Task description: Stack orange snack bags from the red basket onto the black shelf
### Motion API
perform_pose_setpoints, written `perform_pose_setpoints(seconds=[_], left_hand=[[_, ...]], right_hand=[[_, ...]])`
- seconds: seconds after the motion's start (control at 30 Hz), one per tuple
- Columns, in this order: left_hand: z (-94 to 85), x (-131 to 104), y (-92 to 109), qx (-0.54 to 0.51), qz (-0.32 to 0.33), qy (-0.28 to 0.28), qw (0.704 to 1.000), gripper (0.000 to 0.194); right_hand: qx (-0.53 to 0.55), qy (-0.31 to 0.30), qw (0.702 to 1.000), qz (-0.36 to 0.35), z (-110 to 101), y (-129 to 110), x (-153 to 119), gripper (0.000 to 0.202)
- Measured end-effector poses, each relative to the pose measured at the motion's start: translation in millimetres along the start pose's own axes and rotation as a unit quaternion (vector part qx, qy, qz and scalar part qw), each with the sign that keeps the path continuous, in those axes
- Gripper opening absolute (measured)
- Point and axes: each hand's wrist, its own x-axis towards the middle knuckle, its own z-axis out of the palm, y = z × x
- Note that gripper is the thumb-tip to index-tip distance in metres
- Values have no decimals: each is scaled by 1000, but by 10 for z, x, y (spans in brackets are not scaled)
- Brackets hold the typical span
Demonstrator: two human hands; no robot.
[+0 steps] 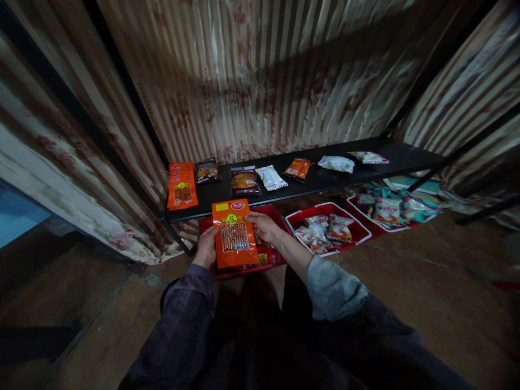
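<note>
An orange snack packet (234, 238) with a clear window showing stick-shaped pieces is held upright between both hands. My left hand (206, 248) is closed on its left edge, fingers partly behind it. At its right edge my right hand (264, 226) grips, fingers lying across the upper corner. Below and behind the packet is a red basket (280, 216) with other packets in it, mostly hidden by the packet and hands. A similar orange packet (181, 187) lies at the left end of the black shelf (211, 196).
Along the shelf are a dark packet (208, 170), a brown packet (244, 181), white packets (271, 177) and a small orange packet (298, 169). Two red baskets (290, 219) of snack bags stand on the floor at right. Black posts (134, 111) and striped curtains (252, 76) frame the shelf.
</note>
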Motion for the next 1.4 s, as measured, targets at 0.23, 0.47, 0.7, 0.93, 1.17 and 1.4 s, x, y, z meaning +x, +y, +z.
perform_pose_setpoints(seconds=[0.23,0.47,0.7,0.93,1.17,1.4], left_hand=[[-89,-10,45,-1,-4,37,999,17],[-179,81,140,-13,29,47,998,20],[-91,79,98,-34,22,76,996,16],[-1,3,113,-45,18,45,998,13],[-36,-149,53,-7,-12,-61,998,23],[-113,-279,25,35,-18,-110,993,29]], right_hand=[[3,-5,1000,15,185,29,38,15],[18,-14,999,30,373,-23,63,11],[-6,-54,998,37,244,-33,-20,13],[-12,-44,999,22,182,-24,-33,16],[11,-8,1000,7,122,-97,-5,16],[35,-5,999,0,138,-140,54,15]])
